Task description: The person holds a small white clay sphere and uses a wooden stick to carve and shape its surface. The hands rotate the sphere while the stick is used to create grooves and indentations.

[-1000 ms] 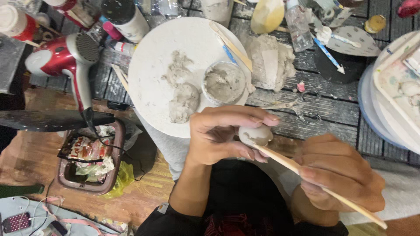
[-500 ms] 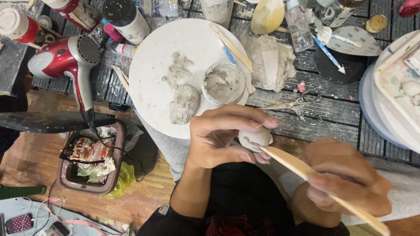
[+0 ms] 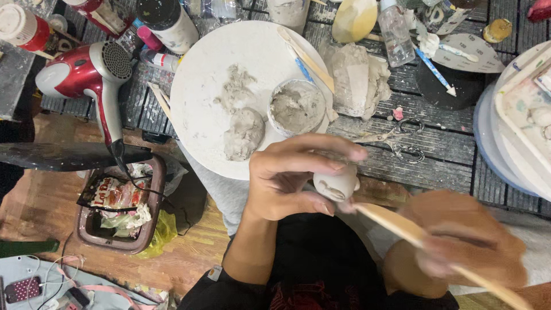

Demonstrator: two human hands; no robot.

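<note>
Dark slatted tabletop (image 3: 436,155), paint-flecked and crowded. Round white board (image 3: 201,115) at 11 o'clock, carrying grey clay lumps (image 3: 244,132) and a small clay-filled cup (image 3: 297,108). Red hair dryer (image 3: 86,72) at 9 to 10 o'clock. Scissors (image 3: 396,140) lie at 1 o'clock, just past the hands. Brown bin (image 3: 117,209) on the wooden floor at 8 o'clock.

Left hand (image 3: 293,178), centre frame: fingers curled, thumb below and fingertips above, pinching a small pale clay piece (image 3: 336,185). Piece held in the air over the lap, off the tabletop.

Right hand (image 3: 465,244), 4 o'clock, motion-blurred: closed around a long flat wooden stick (image 3: 402,227). Stick's near end touches the clay piece at its lower right.
</note>
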